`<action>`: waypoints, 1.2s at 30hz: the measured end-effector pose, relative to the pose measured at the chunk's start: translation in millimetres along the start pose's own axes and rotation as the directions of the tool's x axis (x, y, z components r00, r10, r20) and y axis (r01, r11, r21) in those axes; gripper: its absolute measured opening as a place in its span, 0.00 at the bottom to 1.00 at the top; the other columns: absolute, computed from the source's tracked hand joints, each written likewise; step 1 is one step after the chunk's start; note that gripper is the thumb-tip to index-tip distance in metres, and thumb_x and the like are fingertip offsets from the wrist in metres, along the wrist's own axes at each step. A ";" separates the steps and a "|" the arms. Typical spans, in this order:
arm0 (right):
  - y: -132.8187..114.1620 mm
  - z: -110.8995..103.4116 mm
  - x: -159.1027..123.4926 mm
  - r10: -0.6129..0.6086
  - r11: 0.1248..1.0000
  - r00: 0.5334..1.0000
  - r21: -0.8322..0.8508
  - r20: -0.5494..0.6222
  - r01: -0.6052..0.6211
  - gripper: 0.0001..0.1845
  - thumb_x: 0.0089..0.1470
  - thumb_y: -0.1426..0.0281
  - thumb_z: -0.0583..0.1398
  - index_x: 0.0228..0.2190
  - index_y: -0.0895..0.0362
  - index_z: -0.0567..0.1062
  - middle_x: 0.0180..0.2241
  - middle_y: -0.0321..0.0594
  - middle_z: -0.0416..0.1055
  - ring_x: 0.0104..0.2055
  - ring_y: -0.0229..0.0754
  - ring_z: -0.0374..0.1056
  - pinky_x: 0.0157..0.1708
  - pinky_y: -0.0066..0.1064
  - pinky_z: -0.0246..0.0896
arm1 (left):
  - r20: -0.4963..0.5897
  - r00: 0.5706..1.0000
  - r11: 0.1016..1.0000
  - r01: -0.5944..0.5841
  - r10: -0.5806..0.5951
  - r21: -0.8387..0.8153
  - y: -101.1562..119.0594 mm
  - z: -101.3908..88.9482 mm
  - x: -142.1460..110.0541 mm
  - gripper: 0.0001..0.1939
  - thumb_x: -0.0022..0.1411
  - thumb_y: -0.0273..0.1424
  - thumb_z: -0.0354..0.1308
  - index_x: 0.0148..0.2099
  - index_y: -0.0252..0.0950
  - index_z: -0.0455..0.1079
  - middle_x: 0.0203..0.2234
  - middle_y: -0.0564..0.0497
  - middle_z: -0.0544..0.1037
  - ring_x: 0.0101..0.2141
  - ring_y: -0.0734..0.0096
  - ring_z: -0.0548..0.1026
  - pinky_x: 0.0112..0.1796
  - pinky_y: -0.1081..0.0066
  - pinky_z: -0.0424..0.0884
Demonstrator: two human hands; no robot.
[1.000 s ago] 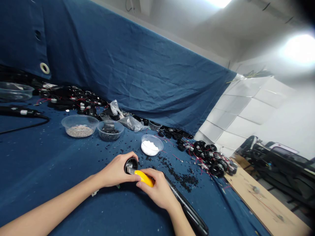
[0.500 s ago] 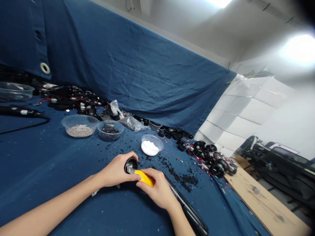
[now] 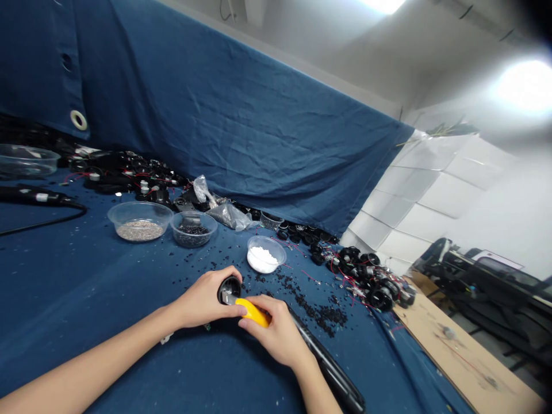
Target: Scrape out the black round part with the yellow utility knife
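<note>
My left hand [image 3: 211, 296] is wrapped around a round black plastic housing [image 3: 230, 282], its open end facing me. In my right hand [image 3: 273, 325] is a yellow-handled utility knife [image 3: 254, 312], and its metal blade reaches into the housing's opening. The left thumb lies against the front end of the yellow handle. What the blade touches inside is too small to make out. A long black tube [image 3: 328, 362] lies under and beside my right wrist.
Beyond my hands stand clear bowls of white pieces [image 3: 264, 259], dark screws [image 3: 194, 230] and silvery small parts [image 3: 140, 230]. Small black bits [image 3: 323, 316] are scattered at the right. Black parts with red wires [image 3: 371, 276] pile up along the blue curtain [image 3: 241, 115]. A corded black tool [image 3: 34, 196] lies left.
</note>
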State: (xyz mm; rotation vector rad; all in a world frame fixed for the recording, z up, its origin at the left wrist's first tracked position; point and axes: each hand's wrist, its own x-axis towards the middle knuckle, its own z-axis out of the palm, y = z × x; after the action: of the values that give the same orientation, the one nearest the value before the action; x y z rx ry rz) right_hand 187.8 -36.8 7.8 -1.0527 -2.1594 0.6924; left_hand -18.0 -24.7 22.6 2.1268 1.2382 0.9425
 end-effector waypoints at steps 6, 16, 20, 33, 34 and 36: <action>0.3 0.3 -0.5 -0.001 1.000 1.000 0.018 -0.014 0.001 0.14 0.52 0.67 0.66 0.43 0.53 0.79 0.36 0.38 0.76 0.37 0.41 0.69 0.38 0.29 0.61 | -0.001 1.000 1.000 0.003 -0.003 -0.001 0.5 0.1 1.4 0.20 0.48 0.41 0.65 0.42 0.39 0.67 0.32 0.55 0.75 0.32 0.68 0.72 0.33 0.72 0.65; 0.7 -0.4 0.8 0.008 1.000 1.000 0.013 -0.012 -0.007 0.14 0.53 0.67 0.65 0.43 0.53 0.78 0.36 0.37 0.76 0.37 0.41 0.69 0.38 0.29 0.59 | 0.008 1.000 1.000 0.009 -0.009 0.012 0.3 -0.4 2.5 0.20 0.49 0.41 0.65 0.42 0.39 0.67 0.32 0.56 0.74 0.32 0.68 0.70 0.34 0.72 0.64; -0.3 -0.4 0.3 0.006 1.000 1.000 0.015 -0.003 -0.006 0.14 0.52 0.68 0.65 0.43 0.52 0.78 0.36 0.36 0.76 0.37 0.41 0.69 0.38 0.28 0.59 | 0.013 1.000 1.000 0.015 -0.015 0.007 1.6 -0.9 1.4 0.20 0.49 0.40 0.65 0.42 0.38 0.66 0.31 0.56 0.74 0.31 0.69 0.70 0.33 0.72 0.63; 1.4 0.5 -0.8 0.002 1.000 1.000 0.019 0.015 -0.002 0.14 0.53 0.68 0.65 0.43 0.52 0.78 0.37 0.36 0.76 0.38 0.41 0.69 0.39 0.28 0.59 | 0.014 1.000 1.000 0.018 -0.018 -0.004 2.3 -1.2 1.1 0.20 0.49 0.40 0.65 0.41 0.38 0.66 0.31 0.56 0.74 0.32 0.68 0.70 0.34 0.72 0.64; 1.4 0.5 -0.9 0.001 1.000 1.000 0.018 0.018 -0.002 0.14 0.53 0.68 0.65 0.44 0.52 0.78 0.38 0.36 0.76 0.38 0.41 0.69 0.39 0.28 0.59 | 0.013 1.000 1.000 0.017 -0.017 -0.005 2.4 -1.2 1.4 0.20 0.49 0.40 0.65 0.41 0.38 0.66 0.31 0.56 0.74 0.32 0.68 0.70 0.34 0.72 0.64; 1.2 0.4 -0.8 0.001 1.000 1.000 0.015 0.022 -0.001 0.14 0.54 0.68 0.65 0.44 0.52 0.78 0.38 0.36 0.76 0.38 0.41 0.69 0.39 0.28 0.59 | 0.011 1.000 1.000 0.016 -0.016 -0.006 2.2 -1.2 1.7 0.20 0.49 0.40 0.66 0.42 0.38 0.66 0.32 0.56 0.74 0.32 0.68 0.70 0.34 0.72 0.64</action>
State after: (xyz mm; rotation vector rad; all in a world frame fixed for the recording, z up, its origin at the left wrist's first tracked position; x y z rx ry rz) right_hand 188.5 -36.9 6.5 -1.0430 -2.1693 0.7222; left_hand -17.2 -24.1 25.5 2.1119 1.2438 0.9261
